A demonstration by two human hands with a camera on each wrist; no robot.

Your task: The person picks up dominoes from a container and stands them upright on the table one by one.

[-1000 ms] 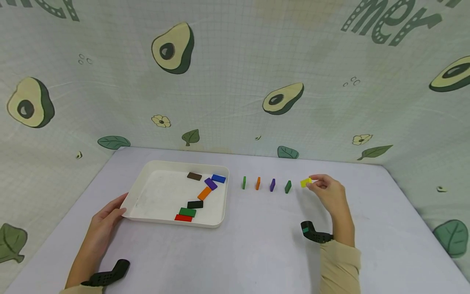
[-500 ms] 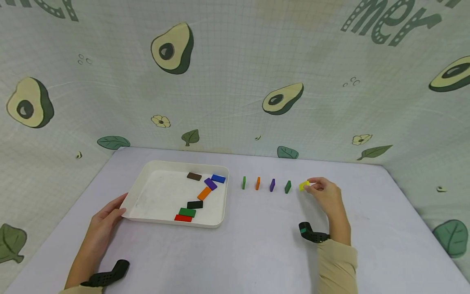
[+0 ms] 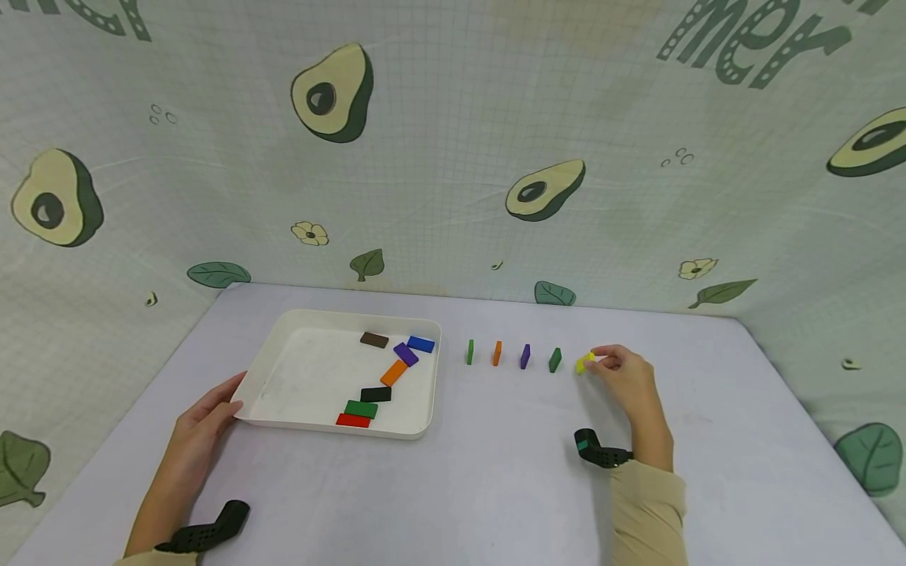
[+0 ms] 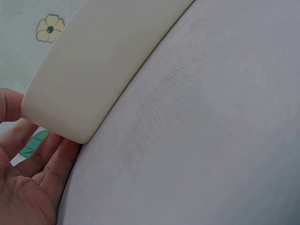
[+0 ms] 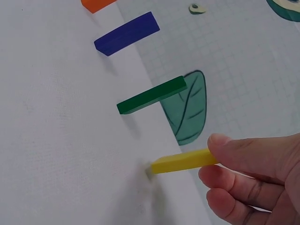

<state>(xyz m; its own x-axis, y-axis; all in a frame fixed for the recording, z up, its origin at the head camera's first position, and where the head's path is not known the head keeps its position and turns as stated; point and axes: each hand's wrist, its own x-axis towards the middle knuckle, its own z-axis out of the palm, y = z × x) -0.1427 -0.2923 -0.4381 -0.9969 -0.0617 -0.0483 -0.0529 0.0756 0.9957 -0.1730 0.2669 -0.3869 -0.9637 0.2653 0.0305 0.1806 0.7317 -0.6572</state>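
My right hand (image 3: 623,373) pinches a yellow domino (image 3: 584,362) (image 5: 183,161) by its top end, its lower end at the table just right of a row of upright dominoes: green (image 3: 470,352), orange (image 3: 498,353), purple (image 3: 525,356) (image 5: 127,33) and dark green (image 3: 555,359) (image 5: 151,95). My left hand (image 3: 205,420) (image 4: 28,187) rests open against the near-left corner of a white tray (image 3: 283,420) (image 4: 93,70). In the tray lie several flat dominoes, among them brown (image 3: 374,339), blue (image 3: 421,343), orange (image 3: 394,372) and red (image 3: 353,420).
The lilac table (image 3: 495,487) is ringed by an avocado-print cloth wall (image 3: 453,157) at the back and sides. Bare tabletop stretches in front of the tray and to the right of my right hand.
My right hand has lowered the yellow domino and brought it slightly left, down to the table at the end of the row. My left hand and the tray have not moved.
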